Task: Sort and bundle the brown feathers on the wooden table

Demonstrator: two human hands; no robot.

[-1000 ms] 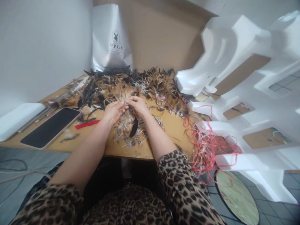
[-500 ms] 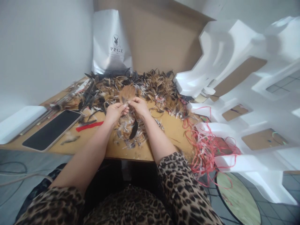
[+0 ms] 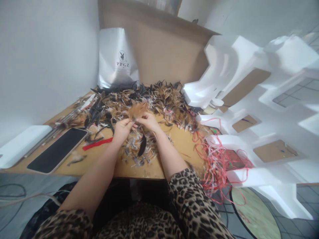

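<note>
A small feather tuft (image 3: 138, 109) stands up between the two hands, above the near-middle part of the wooden surface (image 3: 184, 142) and in front of the long feather heap (image 3: 165, 96) along the back. It is a warm orange-brown, brighter than most of the heap behind it, and opens upward like a fan, with a soft, frayed upper edge. Towards its base it narrows and turns greyish; the very bottom is hidden by the fingers, and single quills are too blurred to make out. The left hand (image 3: 122, 131) pinches the base from one side, thumb against the bent fingers, while the right hand (image 3: 149, 122) grips it from the other side between thumb and forefinger, the two sets of fingertips nearly meeting. The heap mixes brown feathers with glossy black ones, pale quill ends showing among them. Just below the hands lies a loose scatter of feather scraps (image 3: 136, 154), whitish and grey-brown, with one curved black feather (image 3: 142, 146) on top. A flat red strip (image 3: 97, 144) lies beside the left forearm, and a dark-screened phone (image 3: 58, 151) rests farther left.
</note>
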